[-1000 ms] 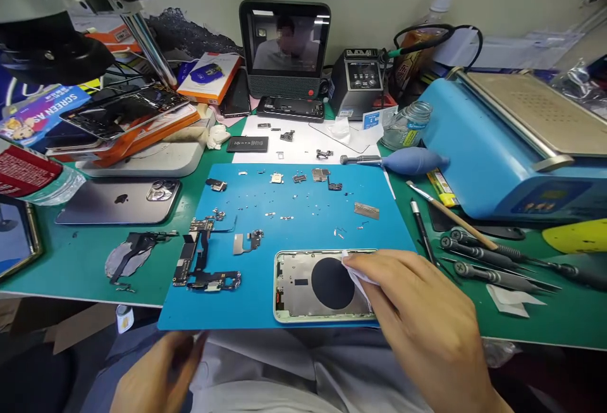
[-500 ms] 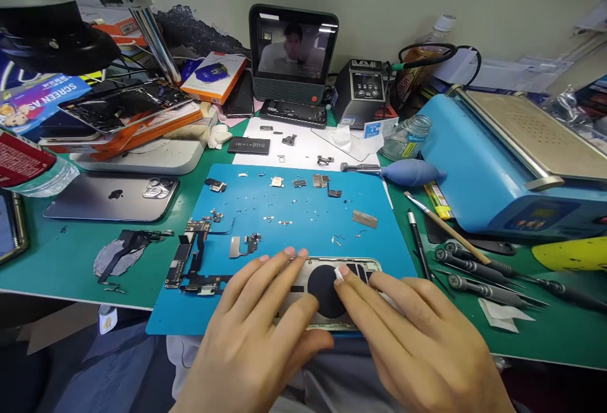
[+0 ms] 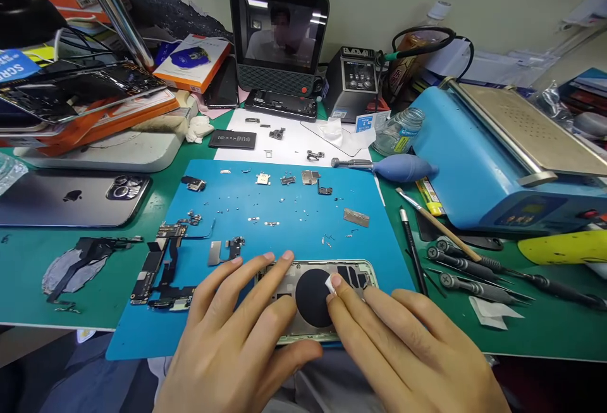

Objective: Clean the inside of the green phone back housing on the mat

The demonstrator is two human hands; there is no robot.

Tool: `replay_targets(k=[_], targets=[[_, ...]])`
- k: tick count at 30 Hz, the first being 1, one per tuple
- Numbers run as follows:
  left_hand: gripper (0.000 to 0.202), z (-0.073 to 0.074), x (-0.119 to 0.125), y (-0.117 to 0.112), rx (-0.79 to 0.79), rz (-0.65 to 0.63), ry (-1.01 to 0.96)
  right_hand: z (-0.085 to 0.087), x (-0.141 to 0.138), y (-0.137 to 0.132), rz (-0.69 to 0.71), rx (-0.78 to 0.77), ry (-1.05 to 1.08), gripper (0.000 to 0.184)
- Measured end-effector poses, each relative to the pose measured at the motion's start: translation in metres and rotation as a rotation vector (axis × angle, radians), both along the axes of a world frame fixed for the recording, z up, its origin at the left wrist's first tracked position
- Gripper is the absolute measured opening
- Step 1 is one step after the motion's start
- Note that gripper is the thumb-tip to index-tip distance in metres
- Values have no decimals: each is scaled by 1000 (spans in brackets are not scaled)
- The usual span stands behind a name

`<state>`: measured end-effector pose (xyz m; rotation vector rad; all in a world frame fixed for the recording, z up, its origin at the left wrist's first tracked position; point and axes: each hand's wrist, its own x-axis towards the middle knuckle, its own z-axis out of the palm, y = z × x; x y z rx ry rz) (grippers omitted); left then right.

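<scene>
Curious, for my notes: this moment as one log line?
left hand: flat on gutted silver phone housing | right hand: presses small white wipe on round black pad

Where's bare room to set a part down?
Bare: the blue mat at its near-left corner, in front of the logic board; the green mat in front of the screwdrivers. Crowded: the blue mat's middle, strewn with screws, and where the left hand and right hand cover the phone housing.

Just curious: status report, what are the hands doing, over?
Left hand flat on phone housing. Right hand pressing white wipe onto black disc. Tiny screws beyond, clear of both.
</scene>
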<state>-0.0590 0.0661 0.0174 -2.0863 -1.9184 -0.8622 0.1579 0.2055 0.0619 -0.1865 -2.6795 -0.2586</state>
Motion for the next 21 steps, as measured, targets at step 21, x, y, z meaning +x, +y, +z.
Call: replay_targets(k=[21], targets=[[23,-3,1,-1,-6,12,23,-15,6,5,-46,-125,167,29]])
